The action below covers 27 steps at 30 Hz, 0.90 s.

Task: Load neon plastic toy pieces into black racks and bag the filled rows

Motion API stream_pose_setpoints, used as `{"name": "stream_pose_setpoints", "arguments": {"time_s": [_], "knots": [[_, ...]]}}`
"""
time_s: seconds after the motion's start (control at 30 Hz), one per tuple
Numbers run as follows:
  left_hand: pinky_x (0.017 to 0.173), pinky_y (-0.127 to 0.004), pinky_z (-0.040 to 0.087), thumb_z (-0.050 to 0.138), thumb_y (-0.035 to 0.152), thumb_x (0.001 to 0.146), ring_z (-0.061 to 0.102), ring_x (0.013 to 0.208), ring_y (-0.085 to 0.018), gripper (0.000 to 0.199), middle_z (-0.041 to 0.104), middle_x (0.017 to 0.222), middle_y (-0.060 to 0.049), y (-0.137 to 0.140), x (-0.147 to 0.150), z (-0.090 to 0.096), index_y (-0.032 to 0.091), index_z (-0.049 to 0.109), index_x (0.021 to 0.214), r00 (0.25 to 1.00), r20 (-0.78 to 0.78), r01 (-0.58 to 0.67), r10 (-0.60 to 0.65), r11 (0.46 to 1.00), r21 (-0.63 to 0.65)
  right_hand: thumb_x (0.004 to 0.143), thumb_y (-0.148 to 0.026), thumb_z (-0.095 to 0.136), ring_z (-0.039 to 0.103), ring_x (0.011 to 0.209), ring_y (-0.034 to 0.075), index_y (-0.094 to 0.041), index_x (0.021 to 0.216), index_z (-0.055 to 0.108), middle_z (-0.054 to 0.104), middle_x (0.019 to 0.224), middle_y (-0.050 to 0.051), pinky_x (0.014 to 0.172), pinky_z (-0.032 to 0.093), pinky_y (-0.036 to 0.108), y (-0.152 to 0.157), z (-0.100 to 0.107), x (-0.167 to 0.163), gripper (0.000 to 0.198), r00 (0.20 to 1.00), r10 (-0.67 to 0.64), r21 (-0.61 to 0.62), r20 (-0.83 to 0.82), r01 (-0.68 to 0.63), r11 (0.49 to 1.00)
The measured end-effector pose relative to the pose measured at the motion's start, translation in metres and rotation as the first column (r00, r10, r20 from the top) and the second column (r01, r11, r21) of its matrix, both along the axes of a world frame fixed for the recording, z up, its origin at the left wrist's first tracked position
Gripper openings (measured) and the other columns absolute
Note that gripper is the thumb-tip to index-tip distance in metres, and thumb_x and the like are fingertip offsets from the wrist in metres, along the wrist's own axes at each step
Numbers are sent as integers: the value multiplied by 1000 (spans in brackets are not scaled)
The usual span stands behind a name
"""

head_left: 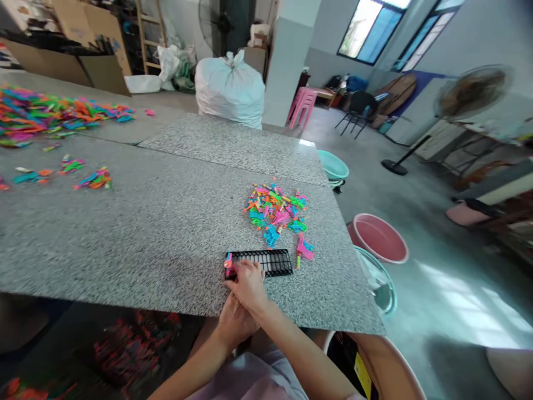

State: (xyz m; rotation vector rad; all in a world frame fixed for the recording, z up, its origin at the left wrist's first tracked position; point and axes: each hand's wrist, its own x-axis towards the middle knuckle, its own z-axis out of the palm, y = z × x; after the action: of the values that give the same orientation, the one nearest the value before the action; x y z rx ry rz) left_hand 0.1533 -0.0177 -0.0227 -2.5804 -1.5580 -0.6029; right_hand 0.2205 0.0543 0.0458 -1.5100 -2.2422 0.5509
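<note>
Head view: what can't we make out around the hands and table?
- Head view: what the left hand holds, if anything; covered by the right hand.
- Head view: whether the right hand grips the small bright piece; the hand itself hides it.
- Head view: part of the black tray; behind the right hand.
- Head view: rest of the colorful heap; cut off by left edge.
- Head view: pieces under the table; dark, blurred.

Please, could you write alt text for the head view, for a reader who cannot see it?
A person's right-hand grip is over a black tray on a speckled table, the left-hand grip nearer the body, at the table's edge. Beyond the tray lies a pile of bright plastic pieces.
</note>
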Motion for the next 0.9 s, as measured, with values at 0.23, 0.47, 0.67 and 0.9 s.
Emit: {"name": "stream_pose_setpoints", "arguments": {"time_s": [0.23,0.47,0.67,0.9], "knots": [[113,-47,31,48,38,96,51,134,-33,61,49,152,-18,3,-3,16,10,43,150,998,-8,-57,60,985,161,94,-32,62,67,103,27,-16,110,66,72,103,15,85,47,35,53,21,134,23,810,-498,17,310,519,855],[109,-46,35,48,35,95,58,125,-33,54,59,141,-20,0,-4,22,7,55,140,995,-41,-83,94,971,225,85,-32,61,69,65,19,-20,77,59,70,72,4,62,49,26,41,9,170,15,824,-561,-392,-80,492,778],[116,-52,27,50,35,92,54,129,-36,59,57,142,-21,-1,-2,22,7,50,144,995,-55,-77,87,984,158,72,-50,65,58,55,15,-19,78,60,65,65,1,49,45,24,29,7,130,32,658,-434,-559,-615,24,829],[117,-52,28,49,41,94,46,138,-35,60,55,143,-21,-4,-1,16,10,48,145,992,-61,-108,114,989,102,66,-23,68,54,60,13,-22,72,54,60,70,-3,58,44,24,55,2,25,15,803,-25,-237,-596,-146,960]]}}
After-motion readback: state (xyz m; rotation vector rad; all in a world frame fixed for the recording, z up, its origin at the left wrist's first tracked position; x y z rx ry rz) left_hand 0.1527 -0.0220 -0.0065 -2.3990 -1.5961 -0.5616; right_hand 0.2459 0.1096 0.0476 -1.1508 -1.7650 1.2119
